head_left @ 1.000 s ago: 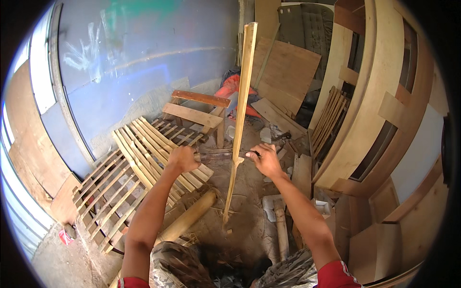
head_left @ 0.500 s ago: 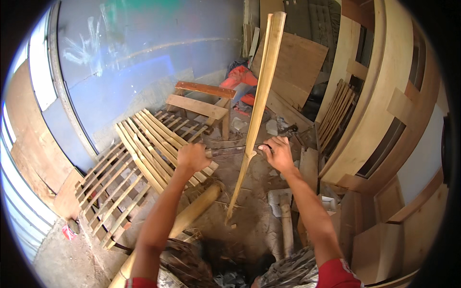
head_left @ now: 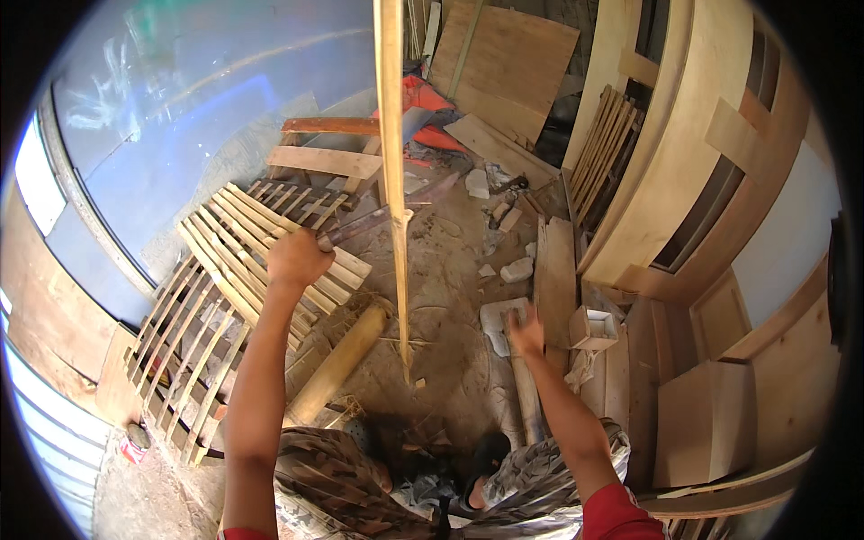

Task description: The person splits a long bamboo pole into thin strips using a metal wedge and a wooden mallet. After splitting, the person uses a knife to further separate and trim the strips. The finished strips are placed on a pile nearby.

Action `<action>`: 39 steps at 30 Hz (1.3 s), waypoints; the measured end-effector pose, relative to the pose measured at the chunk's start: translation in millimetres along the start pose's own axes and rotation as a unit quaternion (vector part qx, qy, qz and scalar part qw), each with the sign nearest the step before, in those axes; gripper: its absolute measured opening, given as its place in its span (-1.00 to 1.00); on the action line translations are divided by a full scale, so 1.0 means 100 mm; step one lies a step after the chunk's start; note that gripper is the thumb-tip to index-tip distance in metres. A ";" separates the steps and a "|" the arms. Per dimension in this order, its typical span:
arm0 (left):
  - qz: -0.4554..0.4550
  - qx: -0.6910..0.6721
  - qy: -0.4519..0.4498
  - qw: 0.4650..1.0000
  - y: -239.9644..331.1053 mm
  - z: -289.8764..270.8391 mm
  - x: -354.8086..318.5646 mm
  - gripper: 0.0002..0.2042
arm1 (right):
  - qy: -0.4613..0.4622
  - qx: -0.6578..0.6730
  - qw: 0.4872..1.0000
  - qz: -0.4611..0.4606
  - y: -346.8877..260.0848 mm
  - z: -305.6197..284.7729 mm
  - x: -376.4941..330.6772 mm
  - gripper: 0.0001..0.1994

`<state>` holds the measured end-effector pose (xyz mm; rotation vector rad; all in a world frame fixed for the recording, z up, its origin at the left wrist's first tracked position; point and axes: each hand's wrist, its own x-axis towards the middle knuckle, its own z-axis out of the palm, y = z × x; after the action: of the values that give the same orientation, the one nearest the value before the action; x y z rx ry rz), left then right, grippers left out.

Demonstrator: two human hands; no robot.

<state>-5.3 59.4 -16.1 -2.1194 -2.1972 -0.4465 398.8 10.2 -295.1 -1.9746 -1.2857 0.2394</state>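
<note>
A long bamboo strip (head_left: 392,180) is standing upright on the dirt floor (head_left: 450,270). We are pressing a blade (head_left: 396,211) against its side, our left hand (head_left: 297,258) clenching the handle. Our right hand (head_left: 526,333) is hanging low, empty, fingers loosely spread. Slatted bamboo panels (head_left: 225,270) are lying just left.

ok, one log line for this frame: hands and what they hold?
left hand: gripping blade handle, blade stuck in upright bamboo strip | right hand: off strip, low, holds nothing | bamboo pole: on ground
</note>
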 end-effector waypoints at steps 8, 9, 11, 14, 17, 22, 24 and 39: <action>-0.034 0.027 -0.002 0.999 -0.10 -0.03 -0.08 -0.65 | -0.374 -0.205 0.814 0.394 1.88 0.57 -1.43 0.16; -0.037 0.024 -0.003 0.999 -0.07 -0.04 -0.09 -0.65 | -0.386 -0.210 0.812 0.384 2.14 0.60 -1.46 0.17; -0.034 0.008 0.004 0.999 0.04 -0.02 -0.07 -0.65 | -0.397 -0.228 0.798 0.391 2.51 0.58 -1.51 0.16; -0.031 0.013 0.022 0.999 0.06 -0.01 -0.05 -0.67 | -0.453 -0.263 0.767 0.371 2.70 0.70 -1.58 0.12; -0.032 0.015 0.028 0.999 0.11 0.02 -0.01 -0.68 | -0.436 -0.286 0.773 0.361 2.76 0.63 -1.63 0.05; -0.040 0.016 0.038 0.998 -0.03 0.05 -0.05 -0.67 | -0.401 -0.193 0.832 0.330 2.19 0.44 -1.56 0.01; -0.037 -0.021 0.041 0.998 -0.01 0.23 -0.04 -0.66 | -0.296 -0.163 0.897 0.285 1.95 0.38 -1.54 0.04; 0.017 -0.131 0.018 0.991 -0.28 0.47 -0.19 -0.52 | -0.111 0.296 0.949 0.001 -0.76 -0.26 -0.59 -0.17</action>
<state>-24.4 51.9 -69.9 -2.2481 -2.1839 -0.8056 330.7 -36.6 -239.4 -1.4582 -1.1709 0.7731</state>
